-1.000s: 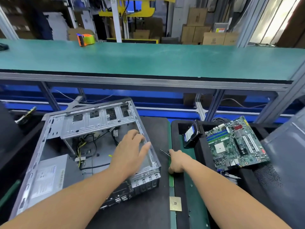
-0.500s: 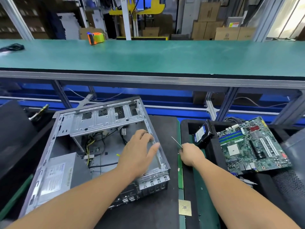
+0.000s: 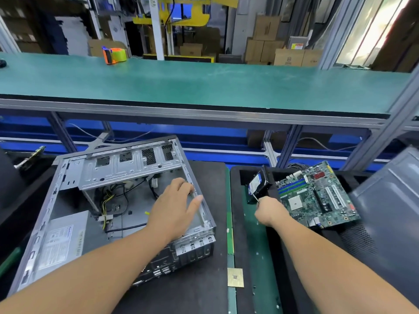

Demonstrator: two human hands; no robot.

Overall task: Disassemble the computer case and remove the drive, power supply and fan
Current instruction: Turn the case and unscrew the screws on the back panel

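Fingers of our left hand (image 3: 175, 206) lie spread on the computer case (image 3: 108, 214) rim; our right hand (image 3: 268, 211) pinches a thin screwdriver (image 3: 255, 197), the drive (image 3: 258, 183) just beyond its fingertips. We should brace the case firmly while bringing the tip back to the power supply (image 3: 61, 241) below our left wrist.

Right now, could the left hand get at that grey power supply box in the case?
Probably yes. The left hand rests on the open case rim, the power supply lies uncovered nearby; only loose cables lie between.
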